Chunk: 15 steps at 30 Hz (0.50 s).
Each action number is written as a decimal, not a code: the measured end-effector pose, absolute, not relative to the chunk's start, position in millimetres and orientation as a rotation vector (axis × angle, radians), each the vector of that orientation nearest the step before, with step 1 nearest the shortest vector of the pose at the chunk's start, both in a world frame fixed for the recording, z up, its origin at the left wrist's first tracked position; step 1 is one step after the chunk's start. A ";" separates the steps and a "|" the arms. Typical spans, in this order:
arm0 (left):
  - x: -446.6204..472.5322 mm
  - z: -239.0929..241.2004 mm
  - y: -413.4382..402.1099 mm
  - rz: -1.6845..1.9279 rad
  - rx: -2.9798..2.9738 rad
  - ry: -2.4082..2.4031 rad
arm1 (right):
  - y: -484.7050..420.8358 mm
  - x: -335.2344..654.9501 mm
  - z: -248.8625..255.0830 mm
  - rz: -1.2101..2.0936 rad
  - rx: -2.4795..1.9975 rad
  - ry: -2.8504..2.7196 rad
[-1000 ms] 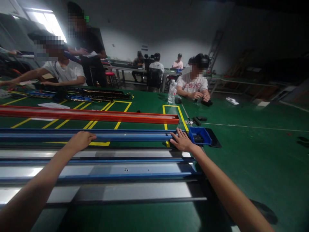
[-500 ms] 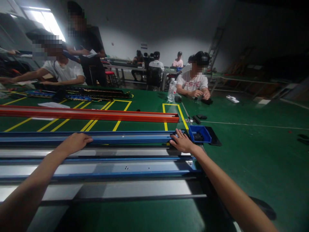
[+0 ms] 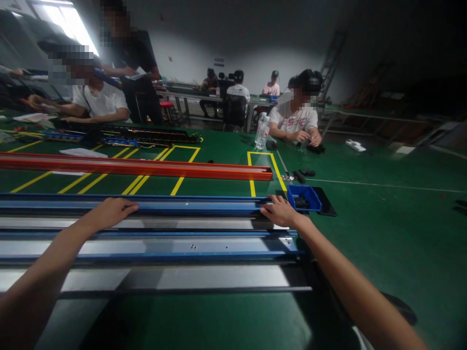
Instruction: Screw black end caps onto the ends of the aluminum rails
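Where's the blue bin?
Head view, right of centre: the blue bin is just beyond and right of the right hand, with a flat black object at its right edge.

Left hand (image 3: 109, 213), right hand (image 3: 280, 213) on rail (image 3: 204, 206); bin (image 3: 312, 201) right of rail; bottles (image 3: 261, 134) behind.

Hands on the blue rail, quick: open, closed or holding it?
Left hand: on the blue rail; fingers mostly hidden, closure can't be told.
Right hand: fingers bent near the rail's right end; closed grip can't be told.
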State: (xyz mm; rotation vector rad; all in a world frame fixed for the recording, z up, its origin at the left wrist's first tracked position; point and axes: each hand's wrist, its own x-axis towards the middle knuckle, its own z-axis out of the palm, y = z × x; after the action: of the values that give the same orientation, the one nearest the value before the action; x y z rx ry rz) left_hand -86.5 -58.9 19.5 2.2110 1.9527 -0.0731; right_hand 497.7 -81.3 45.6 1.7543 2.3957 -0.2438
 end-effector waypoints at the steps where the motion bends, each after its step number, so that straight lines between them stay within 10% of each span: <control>1: -87.0 19.4 -60.6 -0.082 2.209 1.954 | -82.5 498.1 46.2 -0.242 1.746 2.396; 15: -92.0 19.3 -77.4 -0.071 2.182 1.947 | -94.0 504.9 53.6 -0.312 1.687 2.475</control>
State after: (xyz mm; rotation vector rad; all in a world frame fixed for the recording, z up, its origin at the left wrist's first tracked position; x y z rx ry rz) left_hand -92.0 -77.4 19.3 2.1820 1.9475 -0.0713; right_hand 504.9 -94.0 53.6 1.6874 2.4752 -0.3118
